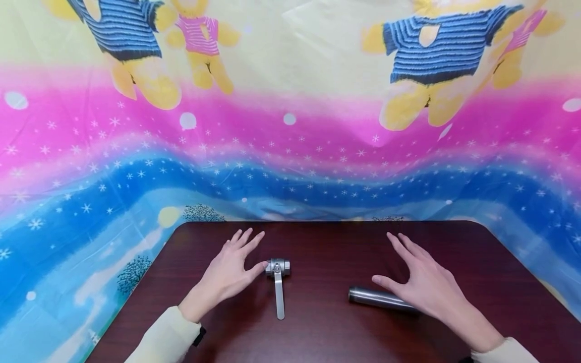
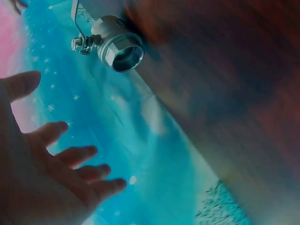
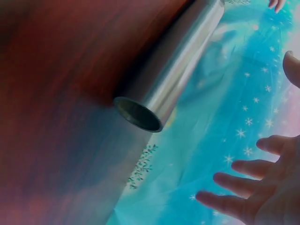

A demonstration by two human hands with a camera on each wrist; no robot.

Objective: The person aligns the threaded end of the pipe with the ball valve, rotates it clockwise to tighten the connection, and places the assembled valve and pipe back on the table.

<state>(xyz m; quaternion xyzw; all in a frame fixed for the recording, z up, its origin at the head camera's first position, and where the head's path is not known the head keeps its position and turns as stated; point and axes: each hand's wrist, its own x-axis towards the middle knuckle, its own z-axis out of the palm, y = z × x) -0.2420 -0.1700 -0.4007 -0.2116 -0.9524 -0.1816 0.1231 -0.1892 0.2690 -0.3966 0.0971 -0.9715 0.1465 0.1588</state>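
Hovering over the dark table (image 1: 327, 327), the left hand (image 1: 229, 275) spreads released beside the ball valve (image 1: 278, 268); the right hand (image 1: 426, 285), equally slack, overhangs the steel pipe (image 1: 379, 298).

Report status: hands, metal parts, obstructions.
Left hand open beside silver lever-handled metal valve. Right hand open over silver metal pipe. Nothing between.

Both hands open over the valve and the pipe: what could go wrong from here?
1. The metal pipe lies on its side on the smooth table; the open right hand could nudge it into a roll.
2. The left hand has only its thumb near the ball valve; pushing there may spin it by its long lever handle.
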